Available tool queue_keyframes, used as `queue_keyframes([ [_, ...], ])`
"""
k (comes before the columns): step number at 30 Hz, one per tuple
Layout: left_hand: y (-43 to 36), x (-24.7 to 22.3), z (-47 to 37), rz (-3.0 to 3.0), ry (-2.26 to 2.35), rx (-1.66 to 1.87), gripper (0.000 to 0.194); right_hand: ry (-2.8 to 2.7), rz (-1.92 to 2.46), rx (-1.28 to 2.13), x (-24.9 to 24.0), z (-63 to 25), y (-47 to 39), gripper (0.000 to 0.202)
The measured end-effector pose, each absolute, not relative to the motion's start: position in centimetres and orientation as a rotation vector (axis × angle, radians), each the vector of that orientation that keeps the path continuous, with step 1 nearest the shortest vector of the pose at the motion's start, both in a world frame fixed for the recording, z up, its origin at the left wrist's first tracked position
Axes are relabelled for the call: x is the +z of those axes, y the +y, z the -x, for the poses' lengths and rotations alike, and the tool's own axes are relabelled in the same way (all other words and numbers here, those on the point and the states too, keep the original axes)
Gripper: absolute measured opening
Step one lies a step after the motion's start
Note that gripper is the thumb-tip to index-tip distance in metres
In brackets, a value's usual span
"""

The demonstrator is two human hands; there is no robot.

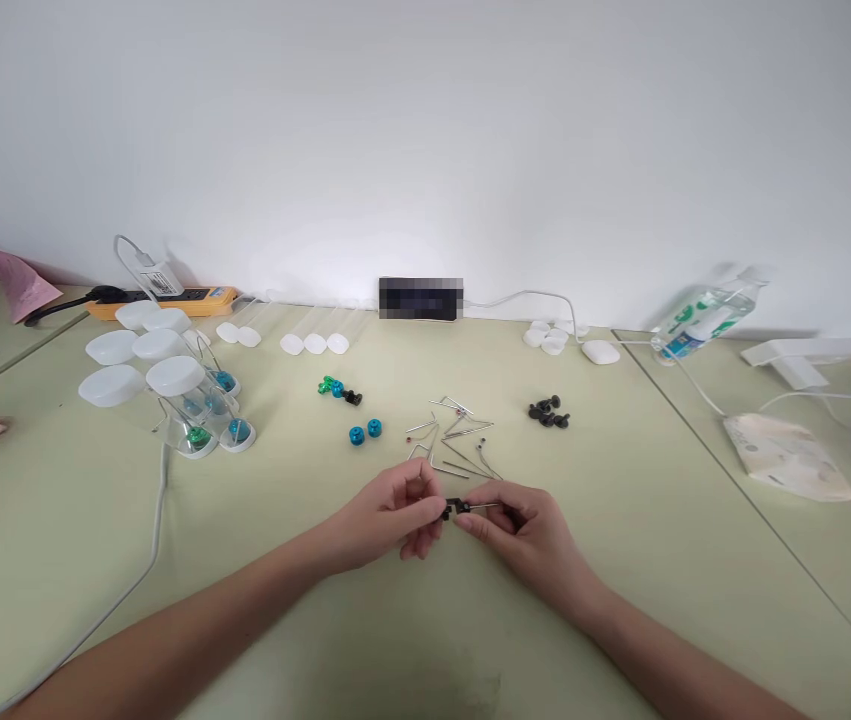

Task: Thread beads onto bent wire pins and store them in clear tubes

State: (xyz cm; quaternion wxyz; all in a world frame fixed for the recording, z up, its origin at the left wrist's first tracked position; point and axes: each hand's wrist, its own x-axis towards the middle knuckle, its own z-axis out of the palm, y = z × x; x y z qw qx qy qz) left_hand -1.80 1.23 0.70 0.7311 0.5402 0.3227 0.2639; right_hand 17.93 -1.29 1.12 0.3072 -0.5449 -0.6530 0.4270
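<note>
- Two hands, over the middle of the pale green surface (305, 640), share one black piece (457, 507).
- Left hand (391, 512), at 9 o'clock of that piece: thumb and fingers are clamped on its near end; a firm, still hold here seems the best anchor.
- Right hand (534, 530), at 3 o'clock: thumb and forefinger pinch the other end, beside one thin rod (483, 505). Keeping the rod straight to the piece, with small, gentle pressure, should spare both from strain.
- Six clear containers with white lids (175, 375) stand toward 10 o'clock.
- Five clear tubes with white ends (314, 344) lie toward 11.
- Two round blue pieces (356, 436) sit apart from each other, between 10 and 11.
- White caps (553, 346) at 1 o'clock, black knobs (546, 418) between 1 and 2, and metal rods (456, 468) at 12: overlapping and small, so I would not swear to a count.
</note>
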Motion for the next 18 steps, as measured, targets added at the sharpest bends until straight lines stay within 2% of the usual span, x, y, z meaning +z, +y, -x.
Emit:
queue_keyframes([
  [9,1.23,0.83,1.64,-1.174,0.749,0.582,0.025,-1.737,1.445,1.107,0.97,-17.95,-1.21,0.031],
  [18,1.13,0.73,1.64,-1.174,0.756,0.624,0.023,-1.735,1.458,1.095,1.06,-17.91,-1.26,0.030],
])
